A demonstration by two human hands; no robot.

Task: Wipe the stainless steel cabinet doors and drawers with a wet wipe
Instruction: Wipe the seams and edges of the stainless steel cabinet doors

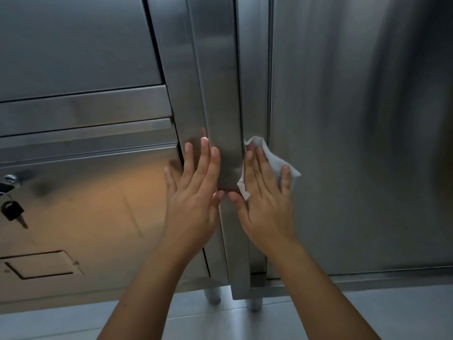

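Left hand (196,192) was laid flat on the post (220,94), while the limp wipe (274,160), judged best pinned under the palm, was pressed by the flat right hand (264,200).

White wet wipe (272,159) is crumpled and pressed flat under the right hand (266,192), right on the narrow strip at the left edge of the big brushed cabinet door (355,143). Over on the left, upper drawer (73,45) and shinier lower drawer (85,192) both sit shut.
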